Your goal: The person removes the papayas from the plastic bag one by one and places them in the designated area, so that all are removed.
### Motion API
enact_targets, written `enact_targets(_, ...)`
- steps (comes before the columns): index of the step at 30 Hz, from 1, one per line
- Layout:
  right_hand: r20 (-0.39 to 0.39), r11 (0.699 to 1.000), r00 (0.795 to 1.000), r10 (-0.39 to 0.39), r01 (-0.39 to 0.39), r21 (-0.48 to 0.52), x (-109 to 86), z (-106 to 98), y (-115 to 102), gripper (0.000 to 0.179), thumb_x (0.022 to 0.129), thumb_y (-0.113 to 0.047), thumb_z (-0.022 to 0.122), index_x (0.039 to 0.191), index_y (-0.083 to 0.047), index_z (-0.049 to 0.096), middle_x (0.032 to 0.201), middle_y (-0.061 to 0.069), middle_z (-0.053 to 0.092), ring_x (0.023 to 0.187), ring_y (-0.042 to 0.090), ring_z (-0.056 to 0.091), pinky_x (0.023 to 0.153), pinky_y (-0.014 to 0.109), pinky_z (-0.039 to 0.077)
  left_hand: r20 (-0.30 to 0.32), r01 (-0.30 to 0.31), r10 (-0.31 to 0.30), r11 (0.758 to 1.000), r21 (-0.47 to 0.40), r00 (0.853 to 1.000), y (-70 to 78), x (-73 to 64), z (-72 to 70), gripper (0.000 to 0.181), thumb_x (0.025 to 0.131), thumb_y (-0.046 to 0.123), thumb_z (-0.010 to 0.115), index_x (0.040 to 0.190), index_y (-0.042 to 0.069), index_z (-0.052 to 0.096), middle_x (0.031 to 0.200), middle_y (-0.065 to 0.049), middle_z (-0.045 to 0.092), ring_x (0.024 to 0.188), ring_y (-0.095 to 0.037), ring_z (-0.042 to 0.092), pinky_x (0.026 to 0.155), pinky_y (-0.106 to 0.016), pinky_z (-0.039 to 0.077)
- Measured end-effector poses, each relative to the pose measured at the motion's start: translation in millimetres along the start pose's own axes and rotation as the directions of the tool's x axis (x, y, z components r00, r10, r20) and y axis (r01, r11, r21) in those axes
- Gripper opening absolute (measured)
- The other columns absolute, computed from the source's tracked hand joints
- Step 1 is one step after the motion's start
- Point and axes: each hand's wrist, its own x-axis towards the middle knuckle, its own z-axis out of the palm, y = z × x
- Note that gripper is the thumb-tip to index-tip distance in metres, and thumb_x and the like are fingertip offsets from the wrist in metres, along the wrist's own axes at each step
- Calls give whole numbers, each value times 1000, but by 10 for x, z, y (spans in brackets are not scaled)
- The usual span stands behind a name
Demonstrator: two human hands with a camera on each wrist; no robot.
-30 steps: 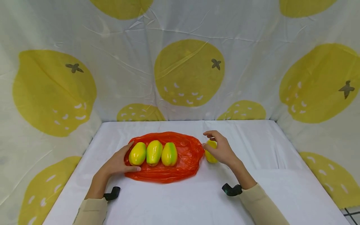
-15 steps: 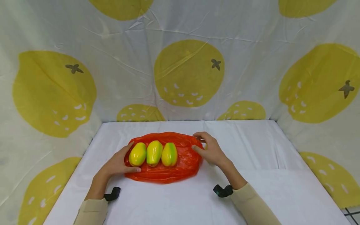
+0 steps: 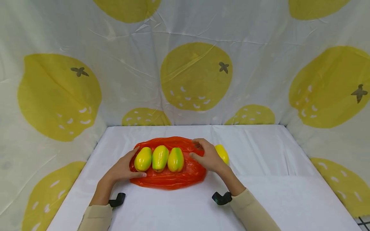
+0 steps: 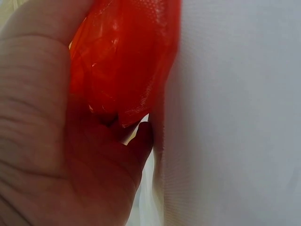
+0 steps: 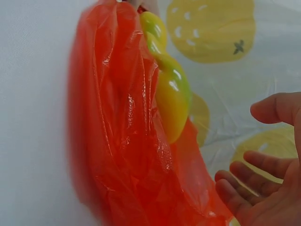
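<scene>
A red plastic bag (image 3: 190, 168) lies spread on the table, its rim raised around three glossy yellow-green papayas (image 3: 160, 158) in a row. My left hand (image 3: 122, 168) grips the bag's left end, thumb in front and fingers behind; in the left wrist view, red plastic (image 4: 127, 52) sits between them. Over the bag's right end hovers my right hand (image 3: 212, 158), holding nothing. The right wrist view shows its fingers spread, apart from a papaya (image 5: 171, 99). A fourth, mostly yellow papaya (image 3: 222, 154) rests outside the bag, partly hidden behind the right hand.
White cloth covers the table (image 3: 260, 192). A lemon-print curtain (image 3: 190, 29) encloses the back and both sides. Black wrist cameras (image 3: 222, 198) are strapped to both forearms.
My right hand has moved left from the fourth papaya to above the bag's right end, uncovering that papaya. The left hand stays at the bag's left end.
</scene>
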Motion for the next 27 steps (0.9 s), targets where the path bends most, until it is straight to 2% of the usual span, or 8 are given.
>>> enact_targets(8,23,1000,1000,3,-3,1,19,96,-6,59,94,-28,72,146,-11,51,145,15,56,127,33,58,106,54,53,-3,-7,7,1000,3,1000,-7,-2,10,128,67,62,89,163,10,23,160,-16,40,144,-42,42,112,-70,40)
enact_targets(15,41,996,998,56,-53,-65,42,189,-37,63,95,-39,72,149,-16,49,146,3,55,127,23,58,104,46,56,9,2,-2,1000,8,1000,-13,1,1,130,65,63,90,164,10,22,162,-15,39,145,-41,41,111,-70,41)
enact_targets(20,61,994,994,91,-87,-66,81,252,-82,70,93,-48,72,151,-18,45,148,4,53,129,23,57,100,45,58,11,3,-3,1000,11,1000,-9,9,-11,130,65,63,89,163,10,22,161,-15,40,144,-41,42,110,-70,43)
enact_targets(27,104,988,986,129,-119,-95,87,352,-82,81,89,-55,73,154,-17,42,150,6,51,128,24,55,99,45,59,11,2,-3,1000,10,1000,-14,-3,7,132,65,64,89,164,10,21,162,-17,38,146,-43,40,112,-71,39)
